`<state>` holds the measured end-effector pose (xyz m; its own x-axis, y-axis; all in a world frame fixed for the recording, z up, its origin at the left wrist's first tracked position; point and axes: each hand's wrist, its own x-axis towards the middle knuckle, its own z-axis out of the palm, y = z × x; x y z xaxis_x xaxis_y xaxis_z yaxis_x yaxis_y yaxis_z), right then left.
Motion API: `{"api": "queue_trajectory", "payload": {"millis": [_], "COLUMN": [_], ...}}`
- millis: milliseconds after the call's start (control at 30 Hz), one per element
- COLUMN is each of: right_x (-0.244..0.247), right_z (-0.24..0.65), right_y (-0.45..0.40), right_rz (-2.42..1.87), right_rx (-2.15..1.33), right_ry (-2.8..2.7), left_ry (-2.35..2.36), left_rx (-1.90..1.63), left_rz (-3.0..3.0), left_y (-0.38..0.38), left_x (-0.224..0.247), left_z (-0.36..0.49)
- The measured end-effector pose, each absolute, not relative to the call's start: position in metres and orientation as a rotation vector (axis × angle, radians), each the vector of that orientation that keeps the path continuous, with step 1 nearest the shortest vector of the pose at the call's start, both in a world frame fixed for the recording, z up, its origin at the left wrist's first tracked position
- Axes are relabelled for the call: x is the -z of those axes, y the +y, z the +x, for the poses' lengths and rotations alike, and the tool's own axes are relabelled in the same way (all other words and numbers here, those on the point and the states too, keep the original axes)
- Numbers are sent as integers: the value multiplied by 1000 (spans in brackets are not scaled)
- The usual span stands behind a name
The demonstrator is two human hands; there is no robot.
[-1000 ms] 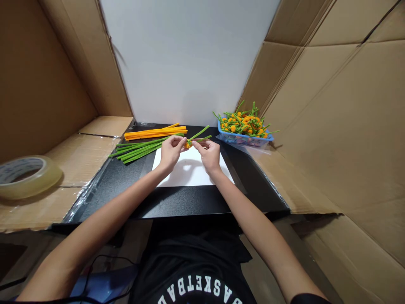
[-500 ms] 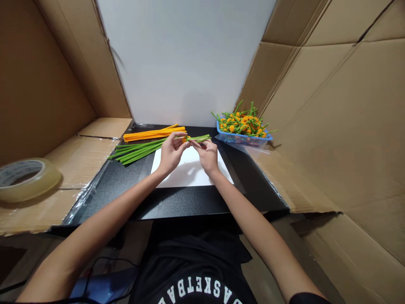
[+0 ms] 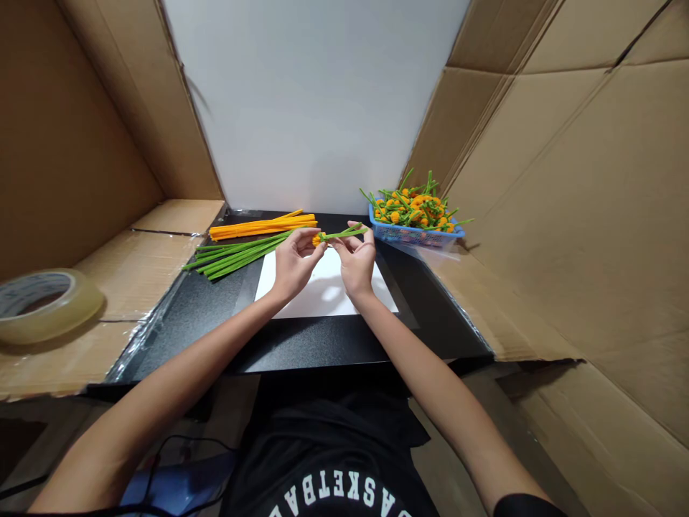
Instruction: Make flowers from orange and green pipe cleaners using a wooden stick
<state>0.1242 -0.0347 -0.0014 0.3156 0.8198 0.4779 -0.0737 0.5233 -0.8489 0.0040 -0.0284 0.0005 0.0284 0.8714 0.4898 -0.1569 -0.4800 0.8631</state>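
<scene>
Above a white sheet of paper (image 3: pixel 312 298), both hands hold one small pipe-cleaner flower (image 3: pixel 319 239) with an orange head and green stems pointing right. My left hand (image 3: pixel 296 264) pinches the orange head between thumb and fingers. On the stem side, my right hand (image 3: pixel 356 262) has its thumb and fingers closed at the green base, and the stems run across its fingers. Green pipe cleaners (image 3: pixel 237 257) lie in a fanned bundle left of my left hand, with orange pipe cleaners (image 3: pixel 258 227) behind them.
A blue basket (image 3: pixel 414 235) heaped with similar orange and green flowers stands at the back right. At the far left a roll of clear tape (image 3: pixel 86 305) lies on cardboard. Cardboard walls (image 3: pixel 581 215) flank the black tabletop (image 3: pixel 215 337), and a white panel (image 3: pixel 317 93) rises behind.
My right hand has shifted slightly right and its fingers have lifted around the stems. More of the orange head shows between my hands. My left hand has barely moved.
</scene>
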Motion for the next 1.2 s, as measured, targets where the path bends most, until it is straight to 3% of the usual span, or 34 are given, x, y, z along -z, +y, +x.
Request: {"api": "queue_trajectory", "payload": {"millis": [600, 933, 1200], "right_x": [-3, 0, -5], "right_z": [129, 136, 139], "right_y": [-36, -31, -30], "right_rz": [-986, -927, -928], "right_rx": [-435, -605, -508], "right_ry": [-1520, -1350, -1466], "left_ry": [791, 752, 704], "left_rx": [-1552, -1519, -1515], "left_rz": [1558, 1440, 1359], "left_y": [-27, -24, -25], "left_x": [7, 6, 0], "left_z": [6, 4, 4]}}
